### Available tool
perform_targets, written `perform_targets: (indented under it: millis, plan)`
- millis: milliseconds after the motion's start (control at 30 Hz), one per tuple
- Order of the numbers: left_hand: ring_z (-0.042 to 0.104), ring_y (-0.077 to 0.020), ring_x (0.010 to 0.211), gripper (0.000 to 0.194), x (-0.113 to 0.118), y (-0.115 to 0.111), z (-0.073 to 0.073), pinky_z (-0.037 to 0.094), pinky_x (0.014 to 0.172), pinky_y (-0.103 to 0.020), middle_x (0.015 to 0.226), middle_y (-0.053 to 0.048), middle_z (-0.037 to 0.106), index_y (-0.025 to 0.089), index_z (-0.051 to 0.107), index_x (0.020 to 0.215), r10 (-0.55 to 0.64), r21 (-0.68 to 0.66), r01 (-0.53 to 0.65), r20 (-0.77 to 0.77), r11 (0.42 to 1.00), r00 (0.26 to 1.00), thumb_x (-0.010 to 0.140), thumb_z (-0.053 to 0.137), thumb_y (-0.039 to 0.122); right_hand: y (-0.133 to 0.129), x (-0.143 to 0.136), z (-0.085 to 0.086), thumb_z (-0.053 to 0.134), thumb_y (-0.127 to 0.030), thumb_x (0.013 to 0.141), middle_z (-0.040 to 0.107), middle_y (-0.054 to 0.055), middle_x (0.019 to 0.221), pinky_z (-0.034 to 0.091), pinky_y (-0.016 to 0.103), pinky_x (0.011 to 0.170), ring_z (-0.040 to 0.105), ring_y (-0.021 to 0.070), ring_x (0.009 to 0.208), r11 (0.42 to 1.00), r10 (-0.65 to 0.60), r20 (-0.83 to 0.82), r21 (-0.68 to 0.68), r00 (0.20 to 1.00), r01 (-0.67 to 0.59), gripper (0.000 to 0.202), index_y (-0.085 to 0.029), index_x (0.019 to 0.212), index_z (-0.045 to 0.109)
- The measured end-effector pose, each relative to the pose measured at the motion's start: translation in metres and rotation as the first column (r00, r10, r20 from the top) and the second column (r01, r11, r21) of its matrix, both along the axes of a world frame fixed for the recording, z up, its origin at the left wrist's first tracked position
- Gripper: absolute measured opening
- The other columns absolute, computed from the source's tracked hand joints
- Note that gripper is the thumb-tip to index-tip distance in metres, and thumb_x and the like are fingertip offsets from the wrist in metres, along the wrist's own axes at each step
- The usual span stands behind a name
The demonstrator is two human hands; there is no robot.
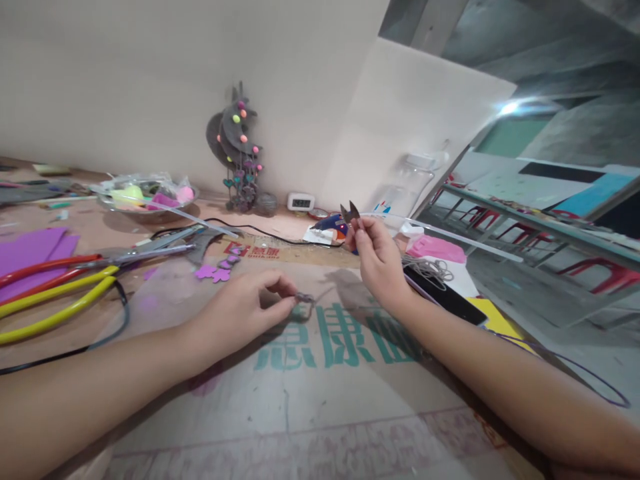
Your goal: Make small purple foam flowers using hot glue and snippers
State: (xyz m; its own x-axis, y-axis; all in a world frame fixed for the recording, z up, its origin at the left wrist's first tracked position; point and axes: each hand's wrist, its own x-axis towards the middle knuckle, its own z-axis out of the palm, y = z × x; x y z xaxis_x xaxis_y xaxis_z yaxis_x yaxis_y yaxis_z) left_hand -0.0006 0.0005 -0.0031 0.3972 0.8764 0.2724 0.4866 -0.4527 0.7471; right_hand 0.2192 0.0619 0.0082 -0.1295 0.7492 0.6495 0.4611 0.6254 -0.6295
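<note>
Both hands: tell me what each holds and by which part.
The left hand pinches a small grey piece at its near end, between fingertips. The right hand grips small snips by the handle, blades pointing up.

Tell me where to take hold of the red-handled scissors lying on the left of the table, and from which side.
Grip the red-handled scissors by the red handle loops, coming from above on the left. They lie flat, handles toward the table's left edge and blades pointing right, beside the yellow-handled scissors. The left hand is nearest but pinches a small grey piece.

Both forearms are bare to the elbow, with no sleeves, rings or watch showing.
</note>
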Motion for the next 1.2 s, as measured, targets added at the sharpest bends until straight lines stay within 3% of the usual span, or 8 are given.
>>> perform_targets:
  millis: [200, 400, 767, 1200]
  plan:
    - [0.058, -0.0141, 0.076, 0.01, -0.002, 0.0, 0.0, 0.045, 0.069, -0.025, 0.08, 0.001, 0.063, 0.02, 0.057, 0.082, -0.018, 0.057, 0.018, 0.003, 0.998, 1.0, 0.082, 0.047, 0.023, -0.021, -0.002, -0.003, 0.041, -0.031, 0.089, 0.052, 0.004, 0.089, 0.041, 0.032, 0.074, 0.048, 0.0158, 0.078, 0.996, 0.062, 0.246, -0.07, 0.967, -0.046, 0.028, -0.02, 0.114, 0.047]
    - [0.057, -0.0141, 0.079, 0.012, -0.002, 0.002, -0.001, 0.044, 0.071, -0.025, 0.082, 0.001, 0.062, 0.02, 0.056, 0.084, -0.017, 0.072, 0.017, 0.003, 0.997, 1.0, 0.083, 0.045, 0.019, -0.029, 0.0, 0.0, 0.032, -0.038, 0.091, 0.052, 0.008, 0.099, 0.041, 0.036, 0.079, 0.049, 0.0193, 0.086, 0.976, 0.187, 0.521, 0.001, 0.833, -0.219, 0.041, -0.021, 0.127, 0.043]
    - [0.057, -0.014, 0.078, 0.013, -0.002, 0.002, 0.0, 0.044, 0.071, -0.025, 0.081, 0.001, 0.062, 0.021, 0.056, 0.084, -0.035, 0.076, 0.033, 0.024, 0.997, 0.999, 0.083, 0.044, 0.017, -0.028, -0.002, -0.004, 0.031, -0.038, 0.093, 0.059, 0.006, 0.083, 0.041, 0.029, 0.071, 0.053, 0.0169, 0.077, 0.963, 0.179, 0.632, 0.045, 0.754, -0.266, 0.036, -0.018, 0.109, 0.057]
    - [0.058, -0.013, 0.076, 0.013, -0.003, 0.003, -0.002, 0.044, 0.07, -0.024, 0.08, 0.002, 0.063, 0.021, 0.057, 0.085, -0.058, 0.079, 0.054, 0.05, 0.995, 0.997, 0.083, 0.044, 0.016, -0.027, -0.003, -0.005, 0.028, -0.039, 0.093, 0.055, 0.006, 0.079, 0.038, 0.029, 0.068, 0.05, 0.0171, 0.075, 0.94, 0.239, 0.672, 0.019, 0.701, -0.339, 0.04, -0.018, 0.11, 0.057]
